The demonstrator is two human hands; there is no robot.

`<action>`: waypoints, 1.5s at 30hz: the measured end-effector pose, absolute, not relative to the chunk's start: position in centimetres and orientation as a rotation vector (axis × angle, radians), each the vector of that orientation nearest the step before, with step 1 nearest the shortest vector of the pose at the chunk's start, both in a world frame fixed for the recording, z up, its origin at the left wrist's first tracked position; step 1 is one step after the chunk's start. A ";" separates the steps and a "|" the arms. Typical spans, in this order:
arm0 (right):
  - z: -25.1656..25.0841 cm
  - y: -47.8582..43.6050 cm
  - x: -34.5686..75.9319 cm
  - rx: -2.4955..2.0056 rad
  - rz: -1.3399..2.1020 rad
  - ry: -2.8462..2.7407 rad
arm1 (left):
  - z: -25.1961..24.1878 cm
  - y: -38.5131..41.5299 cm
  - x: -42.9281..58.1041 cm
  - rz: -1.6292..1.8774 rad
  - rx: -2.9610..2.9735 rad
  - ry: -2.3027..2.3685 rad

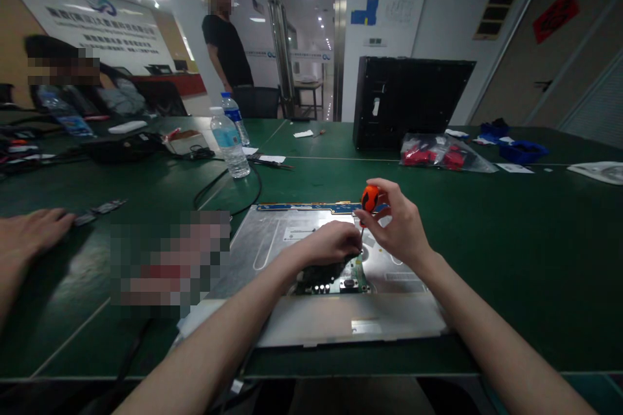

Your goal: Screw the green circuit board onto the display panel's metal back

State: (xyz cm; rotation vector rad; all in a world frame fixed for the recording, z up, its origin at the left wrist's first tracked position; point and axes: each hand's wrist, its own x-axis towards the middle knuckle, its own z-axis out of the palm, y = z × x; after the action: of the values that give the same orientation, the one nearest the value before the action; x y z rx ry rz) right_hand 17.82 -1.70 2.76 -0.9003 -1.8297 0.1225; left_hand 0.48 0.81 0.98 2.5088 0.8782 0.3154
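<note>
My right hand (pixel 399 224) grips the ball-shaped orange and black handle of a screwdriver (pixel 370 199). Its thin shaft points down to a green circuit board (pixel 348 284) on the back of a flat metal display panel (pixel 409 314). Beside the shaft, the fingers of my left hand (pixel 333 243) are curled together low over the board. What they pinch, if anything, is hidden. A narrow blue circuit strip (pixel 302 207) runs along the panel's far edge. My left hand and forearm cover part of the green board.
Another person's hand (pixel 39 233) rests at the left on the green table (pixel 487 233). Water bottles (pixel 231 146) and cables stand beyond the panel. Farther back are a black monitor housing (pixel 409 104), a plastic bag with red items (pixel 442 154) and blue trays (pixel 523 152).
</note>
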 end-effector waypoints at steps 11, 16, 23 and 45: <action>2.8 -1.8 17.9 -0.971 0.170 -1.829 | 1.0 0.8 0.4 0.335 2.518 0.870; 2.7 -1.8 17.9 -1.007 0.141 -1.828 | 1.2 0.7 0.4 0.327 2.518 0.905; 2.8 -1.8 17.9 -1.006 0.139 -1.812 | 1.3 0.6 0.5 0.309 2.524 0.917; 2.7 -1.8 18.0 -1.014 0.137 -1.850 | 1.4 0.5 0.4 0.318 2.548 0.901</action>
State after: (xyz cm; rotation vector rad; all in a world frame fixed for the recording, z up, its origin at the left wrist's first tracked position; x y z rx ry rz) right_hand 18.03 -1.83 2.71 -1.0139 -1.8499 0.1366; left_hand 0.44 0.52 1.44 2.5484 0.9007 0.3183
